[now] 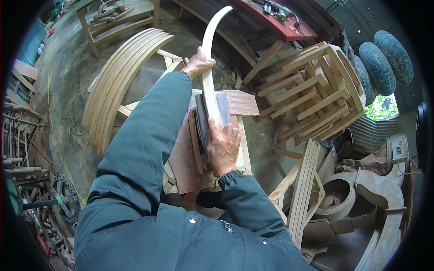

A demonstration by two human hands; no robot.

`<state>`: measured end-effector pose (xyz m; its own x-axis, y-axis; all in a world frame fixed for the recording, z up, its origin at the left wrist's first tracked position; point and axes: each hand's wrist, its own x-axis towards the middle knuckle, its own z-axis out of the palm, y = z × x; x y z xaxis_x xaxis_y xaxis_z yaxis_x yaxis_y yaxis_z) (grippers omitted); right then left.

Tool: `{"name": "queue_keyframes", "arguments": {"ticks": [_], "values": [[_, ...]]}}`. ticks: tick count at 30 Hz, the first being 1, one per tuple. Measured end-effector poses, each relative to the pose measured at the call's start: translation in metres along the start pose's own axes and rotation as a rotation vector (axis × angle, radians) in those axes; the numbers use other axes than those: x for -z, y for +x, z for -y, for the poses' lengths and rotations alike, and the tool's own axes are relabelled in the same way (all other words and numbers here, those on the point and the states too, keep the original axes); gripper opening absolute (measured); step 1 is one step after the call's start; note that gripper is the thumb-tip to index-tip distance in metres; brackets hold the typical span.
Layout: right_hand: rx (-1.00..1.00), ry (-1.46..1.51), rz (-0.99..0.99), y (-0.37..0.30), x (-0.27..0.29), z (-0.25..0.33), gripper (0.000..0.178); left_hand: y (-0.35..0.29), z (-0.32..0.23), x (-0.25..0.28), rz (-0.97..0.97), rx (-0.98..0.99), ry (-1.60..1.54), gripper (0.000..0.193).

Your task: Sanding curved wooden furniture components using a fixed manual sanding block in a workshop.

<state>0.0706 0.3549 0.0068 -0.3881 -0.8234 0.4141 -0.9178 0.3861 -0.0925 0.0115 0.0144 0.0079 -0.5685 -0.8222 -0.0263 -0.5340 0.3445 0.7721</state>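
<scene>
A pale curved wooden piece (210, 92) points away from me, its far end bending to the right. Around its middle my left hand (199, 63) is closed, the arm stretched forward. My right hand (224, 147) grips the near end, the index finger lying along the wood. Beneath the piece is a dark grey surface (223, 107), seemingly a sanding belt, in a wooden stand with a reddish-brown board (184, 158). The wood hides where it meets the grey surface.
Stacked curved wooden strips (122, 77) stand at left, wooden frames (316, 90) at right. A red-topped table (289, 27) is at the back. Near right, long slats (305, 194) lean beside a large machine with a round housing (335, 196). A yellow cord (68, 118) crosses the floor.
</scene>
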Motion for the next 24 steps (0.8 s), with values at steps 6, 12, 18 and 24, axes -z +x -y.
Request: {"name": "queue_keyframes", "arguments": {"ticks": [6,12,18,24], "values": [[0.100,0.321,-0.079,-0.060,0.054,0.011,0.050,-0.069,-0.036,0.046,-0.130,-0.180,-0.154,0.103],[0.068,0.145,-0.234,-0.106,0.197,-0.063,0.061,-0.187,-0.110,0.112,-0.227,-0.656,-0.166,0.088],[0.036,-0.195,-0.477,-0.162,0.357,-0.145,0.088,-0.283,-0.150,0.100,-0.028,-0.770,0.024,0.040],[0.030,-0.480,-0.024,-0.289,0.411,-0.172,0.086,-0.351,-0.142,0.042,0.242,-1.317,0.201,0.035]]}}
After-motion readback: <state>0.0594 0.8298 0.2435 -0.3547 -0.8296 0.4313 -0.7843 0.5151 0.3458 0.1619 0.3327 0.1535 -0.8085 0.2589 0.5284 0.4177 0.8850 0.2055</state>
